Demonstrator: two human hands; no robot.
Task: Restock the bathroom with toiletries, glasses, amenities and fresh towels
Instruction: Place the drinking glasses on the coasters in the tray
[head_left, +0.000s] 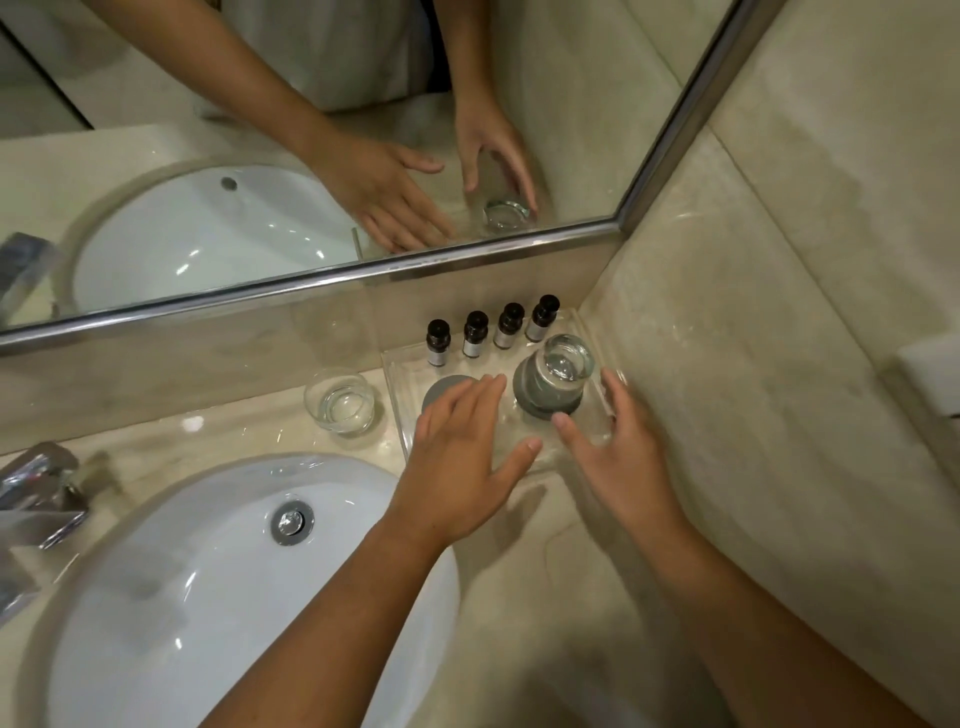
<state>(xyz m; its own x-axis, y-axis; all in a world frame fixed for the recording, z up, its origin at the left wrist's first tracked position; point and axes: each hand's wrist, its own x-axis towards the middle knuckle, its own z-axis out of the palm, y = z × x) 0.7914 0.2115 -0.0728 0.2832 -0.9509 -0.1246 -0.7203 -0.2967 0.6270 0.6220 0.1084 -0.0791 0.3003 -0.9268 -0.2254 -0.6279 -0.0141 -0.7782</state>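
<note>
Left hand (457, 447), right hand (618, 457): fingers (485, 388) splayed, empty, over tray (396, 400).

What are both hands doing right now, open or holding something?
Left hand: open, fingers straight, holding nothing.
Right hand: open, spread beside the glass, not gripping it.

Four dark brown bottles (492, 332) with black caps and pale labels. Grey round coasters (540, 400). Clear glasses (340, 400) and a clear tray (402, 410). White sink (208, 571). Beige, faintly veined marble desk (519, 597). Silver mirror frame (311, 286).
</note>
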